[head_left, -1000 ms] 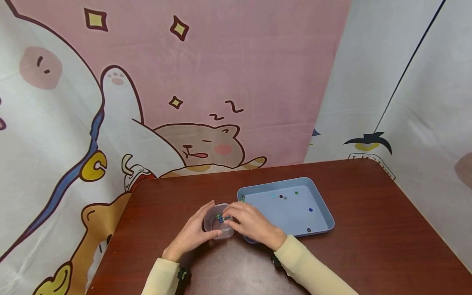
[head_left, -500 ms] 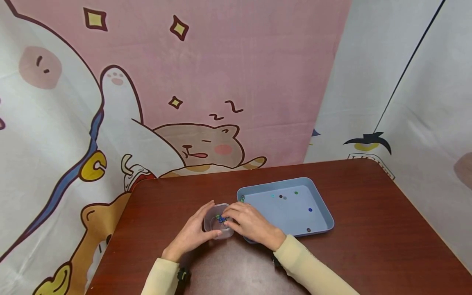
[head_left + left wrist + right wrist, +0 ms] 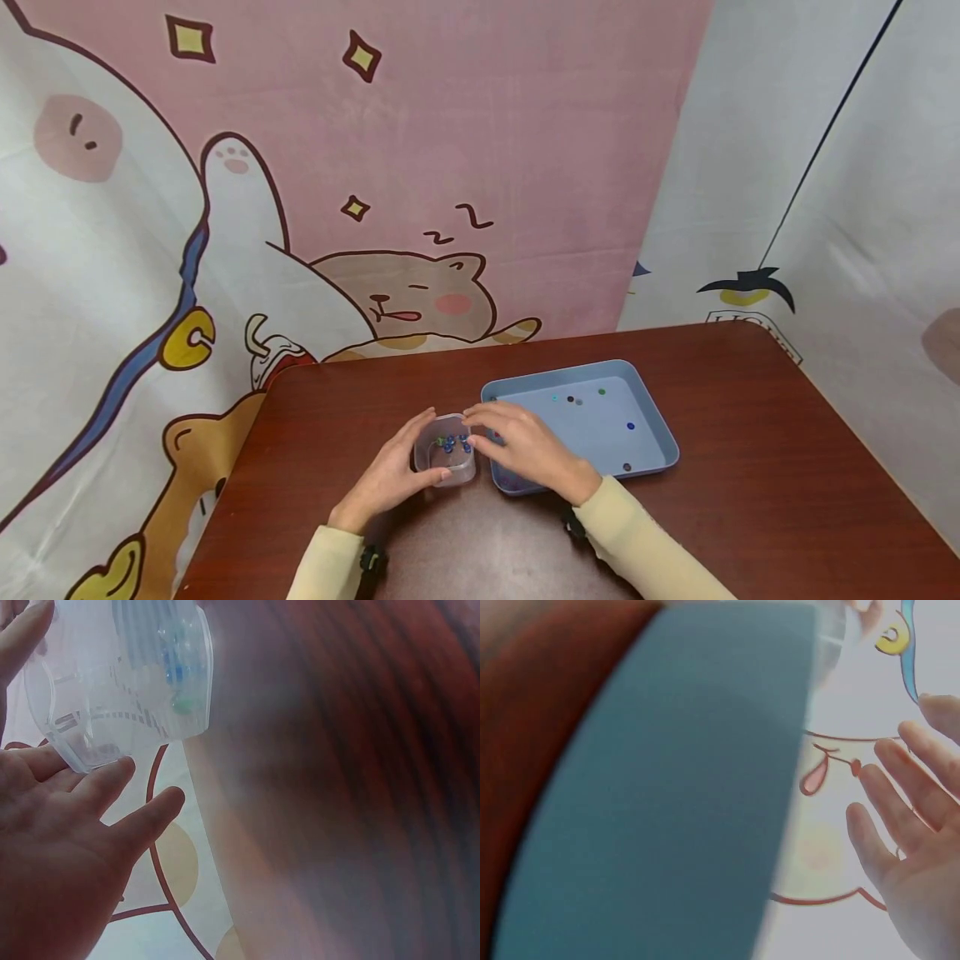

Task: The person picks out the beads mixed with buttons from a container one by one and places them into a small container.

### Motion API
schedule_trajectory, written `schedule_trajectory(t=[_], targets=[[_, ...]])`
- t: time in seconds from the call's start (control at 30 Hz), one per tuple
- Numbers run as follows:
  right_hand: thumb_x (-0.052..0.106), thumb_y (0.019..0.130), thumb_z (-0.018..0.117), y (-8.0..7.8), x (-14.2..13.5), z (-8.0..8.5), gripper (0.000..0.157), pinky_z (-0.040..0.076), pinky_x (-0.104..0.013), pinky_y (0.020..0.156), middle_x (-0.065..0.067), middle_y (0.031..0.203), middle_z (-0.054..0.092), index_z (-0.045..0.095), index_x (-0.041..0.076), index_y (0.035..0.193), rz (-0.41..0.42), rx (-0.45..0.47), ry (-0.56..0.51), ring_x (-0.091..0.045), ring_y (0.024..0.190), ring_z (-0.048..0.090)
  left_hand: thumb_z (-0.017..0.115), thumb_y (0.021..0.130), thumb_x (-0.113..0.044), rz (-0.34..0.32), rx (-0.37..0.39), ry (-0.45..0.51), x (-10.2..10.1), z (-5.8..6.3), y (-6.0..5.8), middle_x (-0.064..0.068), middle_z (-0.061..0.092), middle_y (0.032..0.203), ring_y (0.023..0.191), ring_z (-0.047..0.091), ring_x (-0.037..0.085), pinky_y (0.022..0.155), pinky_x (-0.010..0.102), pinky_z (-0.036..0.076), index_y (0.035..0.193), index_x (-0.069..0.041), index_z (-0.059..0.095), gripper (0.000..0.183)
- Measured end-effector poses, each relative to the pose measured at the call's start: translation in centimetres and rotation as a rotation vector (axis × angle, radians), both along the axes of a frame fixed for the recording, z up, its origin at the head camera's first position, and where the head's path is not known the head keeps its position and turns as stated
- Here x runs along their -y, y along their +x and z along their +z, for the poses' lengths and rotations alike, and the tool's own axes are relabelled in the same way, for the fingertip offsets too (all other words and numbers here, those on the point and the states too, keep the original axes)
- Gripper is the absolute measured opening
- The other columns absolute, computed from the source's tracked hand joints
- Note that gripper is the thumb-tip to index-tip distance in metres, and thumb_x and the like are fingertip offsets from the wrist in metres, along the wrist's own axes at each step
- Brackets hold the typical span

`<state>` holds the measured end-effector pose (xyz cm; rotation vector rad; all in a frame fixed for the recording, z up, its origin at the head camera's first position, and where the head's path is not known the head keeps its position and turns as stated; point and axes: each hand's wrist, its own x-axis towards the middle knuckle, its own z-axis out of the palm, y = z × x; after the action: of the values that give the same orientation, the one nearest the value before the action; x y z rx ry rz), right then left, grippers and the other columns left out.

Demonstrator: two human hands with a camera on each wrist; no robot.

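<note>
Gripping the clear plastic tub (image 3: 459, 477), the left hand (image 3: 392, 473) had its thumb on the near side and fingers round the far side. Beads (image 3: 449, 446), blue and green, lay inside on the tub floor. Right hand (image 3: 534, 450) was open, fingers extended, no item visible in it; it spanned the left end of the blue tray (image 3: 600, 442), fingertips at the tub's right rim, contact unclear. Key relation: tub just left of the right fingertips, tray under and right of that hand, its long axis roughly left to right. Right hand was the nearer one to the loose tray pieces, e.g. the dark-blue piece (image 3: 631, 426) well to its right; the tray's left end was partly hidden.
</note>
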<state>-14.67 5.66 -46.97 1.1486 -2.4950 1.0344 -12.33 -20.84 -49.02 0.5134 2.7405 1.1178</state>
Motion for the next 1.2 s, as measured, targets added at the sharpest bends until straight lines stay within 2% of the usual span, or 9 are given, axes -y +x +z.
schedule_trajectory(t=[0.2, 0.43, 0.6, 0.73, 1.0, 1.2], targets=[[0.025, 0.101, 0.070, 0.0, -2.1, 1.7, 0.031, 0.051, -0.047, 0.104, -0.002, 0.140, 0.065, 0.072, 0.011, 0.129, 0.004, 0.055, -0.045, -0.023, 0.131, 0.059, 0.086, 0.085, -0.043, 0.004, -0.006, 0.001, -0.1, 0.1, 0.0, 0.007, 0.035, 0.166, 0.147, 0.040, 0.031, 0.114, 0.059, 0.037, 0.160, -0.012, 0.038, 0.094], [0.027, 0.098, 0.075, -0.3, -4.1, 2.9, 0.039, 0.049, -0.049, 0.107, -0.002, 0.142, 0.064, 0.070, 0.011, 0.134, -0.005, 0.028, -0.035, -0.024, 0.134, 0.058, 0.087, 0.084, -0.041, 0.011, -0.003, 0.007, -0.1, 0.1, -0.1, 0.005, 0.036, 0.165, 0.147, 0.041, 0.028, 0.116, 0.057, 0.036, 0.159, -0.013, 0.040, 0.093], [0.031, 0.094, 0.079, -0.8, -5.1, 3.4, 0.056, 0.047, -0.051, 0.109, -0.005, 0.146, 0.060, 0.061, 0.011, 0.143, -0.022, 0.044, 0.059, -0.027, 0.136, 0.055, 0.087, 0.084, -0.042, 0.015, -0.002, 0.003, -0.1, 0.0, -0.1, 0.005, 0.036, 0.165, 0.147, 0.041, 0.029, 0.116, 0.058, 0.036, 0.159, -0.013, 0.041, 0.093], [0.032, 0.093, 0.080, -1.6, -5.7, 3.7, 0.062, 0.043, -0.055, 0.111, -0.008, 0.150, 0.056, 0.058, 0.011, 0.147, -0.014, 0.040, 0.161, -0.030, 0.141, 0.050, 0.087, 0.084, -0.041, 0.014, -0.005, 0.000, 0.0, 0.0, -0.1, 0.005, 0.036, 0.165, 0.147, 0.041, 0.028, 0.116, 0.056, 0.036, 0.159, -0.012, 0.040, 0.093], [0.041, 0.094, 0.078, -3.3, -6.4, 4.1, 0.064, 0.041, -0.058, 0.112, -0.007, 0.153, 0.053, 0.058, 0.012, 0.147, 0.033, 0.014, 0.309, -0.030, 0.143, 0.047, 0.087, 0.084, -0.043, 0.009, -0.005, 0.000, -0.1, -0.1, -0.1, 0.005, 0.036, 0.165, 0.147, 0.041, 0.028, 0.116, 0.057, 0.036, 0.159, -0.012, 0.040, 0.094], [0.048, 0.095, 0.074, -4.4, -6.3, 3.9, 0.067, 0.042, -0.060, 0.110, -0.005, 0.154, 0.052, 0.056, 0.016, 0.150, 0.052, 0.050, 0.411, -0.028, 0.142, 0.047, 0.086, 0.084, -0.046, 0.010, -0.009, 0.003, 0.0, -0.2, -0.1, 0.005, 0.036, 0.165, 0.147, 0.041, 0.028, 0.116, 0.057, 0.036, 0.159, -0.012, 0.040, 0.094]])
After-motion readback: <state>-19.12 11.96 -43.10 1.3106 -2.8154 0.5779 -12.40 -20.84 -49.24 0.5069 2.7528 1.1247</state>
